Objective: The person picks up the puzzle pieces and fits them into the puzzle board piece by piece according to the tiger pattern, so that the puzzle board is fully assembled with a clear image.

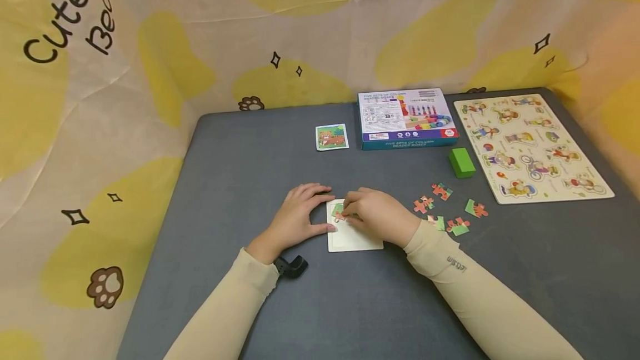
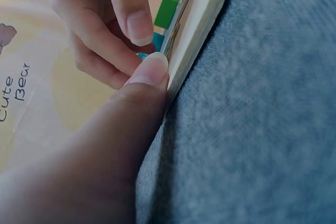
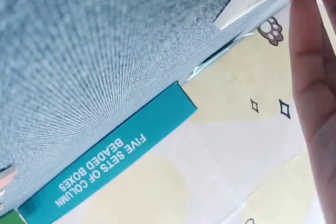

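Note:
A small white puzzle tray (image 1: 360, 241) lies flat before me. My left hand (image 1: 296, 217) is at its left side, fingers stretched out and thumb touching the edge; the left wrist view shows that thumb (image 2: 150, 70) up close, against the tray's rim. From the right my right hand (image 1: 376, 213) reaches over the tray. Its thumb and fingers pinch a green and red puzzle piece (image 1: 337, 211) in the tray's upper left corner. The right palm and fingers cover much of the tray. Several loose jigsaw pieces (image 1: 458, 226) lie beside the right wrist.
Behind the hands sits a square animal picture card (image 1: 331, 138). Farther right are a boxed bead set (image 1: 407, 121), a green block (image 1: 461, 163) and a large board with printed figures (image 1: 532, 151). A patterned cloth wall (image 1: 320, 26) borders the grey table (image 1: 235, 154).

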A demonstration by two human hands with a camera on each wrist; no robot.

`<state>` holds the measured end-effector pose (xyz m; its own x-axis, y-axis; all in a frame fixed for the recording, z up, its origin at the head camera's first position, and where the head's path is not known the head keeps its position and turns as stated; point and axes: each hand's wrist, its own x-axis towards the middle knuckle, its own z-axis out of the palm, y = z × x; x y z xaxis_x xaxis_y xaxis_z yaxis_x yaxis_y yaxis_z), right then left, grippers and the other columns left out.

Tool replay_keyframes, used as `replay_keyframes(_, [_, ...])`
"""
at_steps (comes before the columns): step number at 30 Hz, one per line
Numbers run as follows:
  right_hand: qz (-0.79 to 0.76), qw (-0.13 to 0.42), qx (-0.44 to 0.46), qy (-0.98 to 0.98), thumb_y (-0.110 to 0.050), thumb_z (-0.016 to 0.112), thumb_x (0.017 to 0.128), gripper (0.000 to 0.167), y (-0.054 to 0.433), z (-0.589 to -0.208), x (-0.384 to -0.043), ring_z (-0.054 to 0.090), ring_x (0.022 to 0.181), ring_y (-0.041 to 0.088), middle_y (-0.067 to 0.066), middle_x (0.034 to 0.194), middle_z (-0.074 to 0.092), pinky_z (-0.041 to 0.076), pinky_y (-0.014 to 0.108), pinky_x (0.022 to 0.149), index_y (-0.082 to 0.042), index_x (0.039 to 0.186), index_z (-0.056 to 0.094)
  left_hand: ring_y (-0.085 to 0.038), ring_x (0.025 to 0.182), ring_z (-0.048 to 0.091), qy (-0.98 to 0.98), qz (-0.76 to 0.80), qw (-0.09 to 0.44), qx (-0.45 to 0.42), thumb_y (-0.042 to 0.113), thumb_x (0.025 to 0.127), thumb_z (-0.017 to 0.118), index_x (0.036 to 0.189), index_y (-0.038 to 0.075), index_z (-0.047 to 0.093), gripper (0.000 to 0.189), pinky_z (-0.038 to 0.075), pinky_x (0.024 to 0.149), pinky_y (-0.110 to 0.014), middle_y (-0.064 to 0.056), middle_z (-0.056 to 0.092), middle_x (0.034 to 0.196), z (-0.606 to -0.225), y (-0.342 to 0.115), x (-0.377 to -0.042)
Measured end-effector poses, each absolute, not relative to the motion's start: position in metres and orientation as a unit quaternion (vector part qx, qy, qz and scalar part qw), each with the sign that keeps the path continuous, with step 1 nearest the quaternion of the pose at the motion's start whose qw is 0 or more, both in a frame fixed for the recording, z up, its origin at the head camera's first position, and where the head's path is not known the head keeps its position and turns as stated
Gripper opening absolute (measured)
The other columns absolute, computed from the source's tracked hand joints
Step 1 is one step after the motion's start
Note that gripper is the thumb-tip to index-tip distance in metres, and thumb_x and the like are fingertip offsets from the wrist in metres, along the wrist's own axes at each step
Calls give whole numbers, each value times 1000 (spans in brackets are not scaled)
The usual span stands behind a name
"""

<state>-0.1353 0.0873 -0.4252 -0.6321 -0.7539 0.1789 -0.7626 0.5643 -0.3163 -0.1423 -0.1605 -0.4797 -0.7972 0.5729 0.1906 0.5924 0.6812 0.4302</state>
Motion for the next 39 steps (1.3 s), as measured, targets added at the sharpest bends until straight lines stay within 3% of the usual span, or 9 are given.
replay_keyframes(10, [176,-9,448,-877,-10,77,96,22,90,-429,-141,66,110,26,7,125,74,56,39,94,-4,117,80,-25,148,39,-918,-244,5,-312,48,84,88,140,15,67,69,23,124,-54,-1,54,152,-479,-161,-144])
replay_keyframes(28, [153,0,438,-886,-11,75,99,19,93,-429,-142,64,106,27,10,118,69,57,39,91,-7,116,81,-24,146,40,-916,-249,7,-315,48,85,88,143,17,65,69,22,124,-54,-1,54,152,-479,-161,-143])
replay_keyframes(39, [169,0,442,-881,-6,76,96,15,96,-427,-143,67,103,25,9,113,71,58,38,88,-4,109,82,-21,131,54,-870,-259,69,-414,32,95,80,123,22,80,30,37,114,-49,5,70,134,-477,-166,-142])
